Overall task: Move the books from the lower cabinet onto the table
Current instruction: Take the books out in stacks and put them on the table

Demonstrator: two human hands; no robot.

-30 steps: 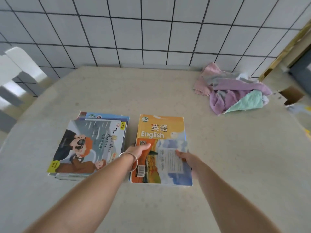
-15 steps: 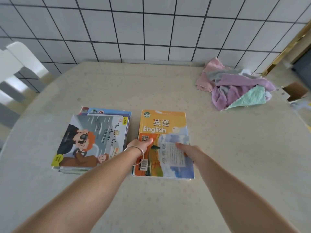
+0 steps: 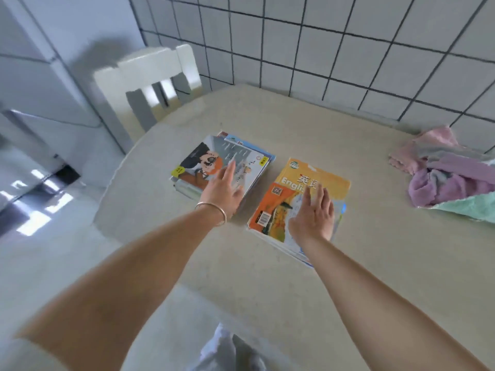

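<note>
Fingers (image 3: 318, 195) of the right hand (image 3: 313, 215) are straight and spread, grasping nothing, above the orange English book (image 3: 284, 199) that tops the right pile on the table (image 3: 361, 263). The left hand (image 3: 223, 190), with a bracelet (image 3: 213, 210) on its wrist, is likewise released with its fingers stretched over the picture book (image 3: 214, 162) on the left pile, though whether either hand touches a cover cannot be told. A heap of cloths (image 3: 452, 172) lies well apart at the right, and a white chair (image 3: 150, 84) stands at the table's far left edge.

Open hands (image 3: 313, 210) over stacked books (image 3: 292, 188)
</note>
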